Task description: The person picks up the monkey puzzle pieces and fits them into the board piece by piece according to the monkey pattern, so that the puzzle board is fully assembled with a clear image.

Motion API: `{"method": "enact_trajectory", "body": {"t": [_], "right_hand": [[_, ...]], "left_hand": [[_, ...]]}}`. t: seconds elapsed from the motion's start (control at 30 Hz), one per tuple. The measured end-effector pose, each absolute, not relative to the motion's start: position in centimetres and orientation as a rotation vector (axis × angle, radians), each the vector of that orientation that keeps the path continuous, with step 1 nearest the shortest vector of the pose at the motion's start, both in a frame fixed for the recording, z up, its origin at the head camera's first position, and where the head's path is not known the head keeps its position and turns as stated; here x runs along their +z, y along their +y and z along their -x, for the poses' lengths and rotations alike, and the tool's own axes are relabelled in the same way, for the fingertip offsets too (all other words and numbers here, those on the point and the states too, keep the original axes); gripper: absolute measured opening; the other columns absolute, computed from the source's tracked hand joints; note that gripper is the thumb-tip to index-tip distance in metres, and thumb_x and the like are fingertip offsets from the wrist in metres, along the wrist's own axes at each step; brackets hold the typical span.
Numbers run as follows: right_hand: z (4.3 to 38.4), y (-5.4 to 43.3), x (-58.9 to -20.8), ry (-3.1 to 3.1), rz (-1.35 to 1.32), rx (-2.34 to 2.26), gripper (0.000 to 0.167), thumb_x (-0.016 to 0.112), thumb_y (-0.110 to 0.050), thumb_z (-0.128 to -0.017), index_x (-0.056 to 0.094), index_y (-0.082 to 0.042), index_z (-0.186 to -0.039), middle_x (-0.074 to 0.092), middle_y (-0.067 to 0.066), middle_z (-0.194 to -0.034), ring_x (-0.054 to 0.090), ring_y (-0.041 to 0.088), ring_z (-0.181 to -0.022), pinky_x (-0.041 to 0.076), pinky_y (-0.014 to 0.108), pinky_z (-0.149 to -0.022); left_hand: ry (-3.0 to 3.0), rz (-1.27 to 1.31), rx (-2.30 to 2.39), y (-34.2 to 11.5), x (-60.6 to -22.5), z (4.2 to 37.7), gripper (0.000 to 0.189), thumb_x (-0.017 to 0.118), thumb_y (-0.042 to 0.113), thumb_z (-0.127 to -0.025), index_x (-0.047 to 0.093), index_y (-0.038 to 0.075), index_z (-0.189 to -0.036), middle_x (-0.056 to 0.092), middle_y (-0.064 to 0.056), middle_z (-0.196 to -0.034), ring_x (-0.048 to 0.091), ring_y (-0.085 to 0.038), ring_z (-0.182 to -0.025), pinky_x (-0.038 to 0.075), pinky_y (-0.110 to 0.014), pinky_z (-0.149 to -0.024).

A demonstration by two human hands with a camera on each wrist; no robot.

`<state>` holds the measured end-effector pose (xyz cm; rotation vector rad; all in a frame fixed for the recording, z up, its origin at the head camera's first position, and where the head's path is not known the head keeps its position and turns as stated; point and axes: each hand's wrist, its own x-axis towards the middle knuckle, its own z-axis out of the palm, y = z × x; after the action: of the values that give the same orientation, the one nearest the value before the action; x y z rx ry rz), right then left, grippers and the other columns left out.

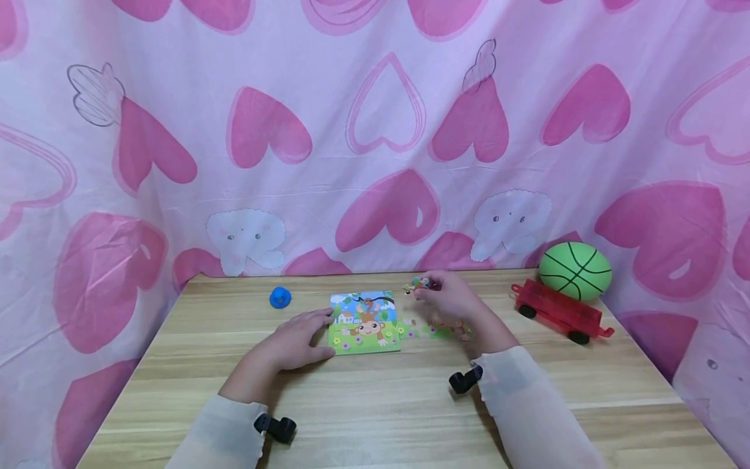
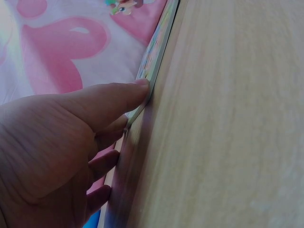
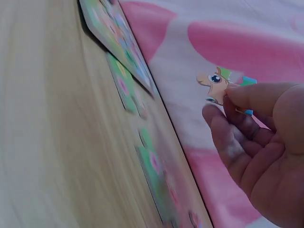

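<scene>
A monkey picture puzzle board (image 1: 364, 329) lies flat on the table between the hands. My left hand (image 1: 301, 339) rests along its left side, thumb at the near corner and fingers spread by the edge. In the left wrist view the thumb (image 2: 128, 92) presses on the board's rim. My right hand (image 1: 448, 294) is raised beyond the board's right side. Between thumb and fingertips it pinches a jigsaw piece (image 3: 218, 85) with a printed eye; part of the piece hides behind the fingers. Loose jigsaw pieces (image 1: 436, 330) lie to the right of the board, below this hand.
A small blue toy (image 1: 280, 298) sits at the back left of the wooden table (image 1: 363, 410). On the right stand a red toy wagon (image 1: 559, 311) and a green ball (image 1: 575, 270) with black lines. A pink heart-print curtain (image 1: 328, 195) hangs behind the table.
</scene>
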<state>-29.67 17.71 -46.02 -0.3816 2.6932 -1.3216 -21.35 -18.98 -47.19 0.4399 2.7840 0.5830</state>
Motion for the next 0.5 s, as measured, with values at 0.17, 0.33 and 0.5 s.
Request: {"method": "enact_trajectory", "body": {"t": [0.17,0.33,0.5], "right_hand": [[29.5,15.5,-45.8,2.647,0.434,-1.340,0.012,0.073,-0.033,-0.103,0.078,-0.022,-0.105,0.077,0.001,-0.101,0.068,0.021,-0.095,0.058,0.034,-0.083],[29.5,13.4,-45.5,2.588,0.511,-1.375,0.021,0.073,-0.027,-0.103,0.076,-0.024,-0.123,0.072,0.003,-0.108,0.072,0.019,-0.098,0.061,0.033,-0.081],[29.7,11.6,-45.5,2.498,0.541,-1.407,0.033,0.075,-0.021,-0.102,0.069,-0.020,-0.135,0.064,0.006,-0.109,0.070,0.019,-0.091,0.058,0.029,-0.071]], "left_hand": [[2.790,-0.443,0.577,-19.0,-47.4,21.5,0.074,0.077,0.050,-0.096,0.052,0.021,-0.159,0.038,0.002,-0.175,0.033,-0.033,-0.164,0.029,-0.067,-0.131],[2.793,-0.448,0.577,-19.0,-47.5,21.6,0.074,0.077,0.050,-0.096,0.052,0.021,-0.159,0.038,0.002,-0.175,0.033,-0.033,-0.164,0.029,-0.066,-0.131],[2.795,-0.455,0.585,-19.1,-47.5,21.5,0.074,0.077,0.049,-0.096,0.052,0.020,-0.159,0.039,0.001,-0.175,0.033,-0.034,-0.163,0.029,-0.067,-0.130]]}}
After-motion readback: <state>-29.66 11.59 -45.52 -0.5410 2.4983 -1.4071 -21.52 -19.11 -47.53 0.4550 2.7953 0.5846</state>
